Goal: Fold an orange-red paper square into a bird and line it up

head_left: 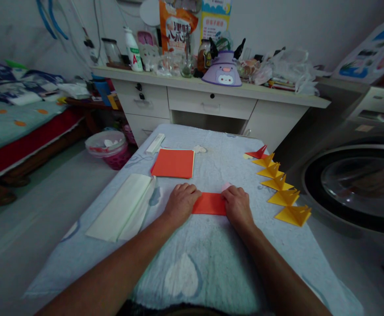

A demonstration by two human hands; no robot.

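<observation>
A sheet of orange-red paper (209, 203), folded to a rectangle, lies flat on the cloth-covered table. At its left end my left hand (183, 201) presses with curled fingers. My right hand (237, 202) grips the other end, its fingers bent over the edge. Both fingertips partly hide the paper's ends. Farther back and to the left rests a stack of square orange paper (174, 163). Along the right side stands a row of several folded yellow paper cranes (283, 197), with one red paper crane (258, 152) at the far end.
A pale folded sheet (122, 208) and a small white box (155, 143) lie on the left part of the table. Behind stands a white desk (208, 103) crowded with jars and bags. A washing machine (363, 175) is at right, a pink bin (108, 149) at left.
</observation>
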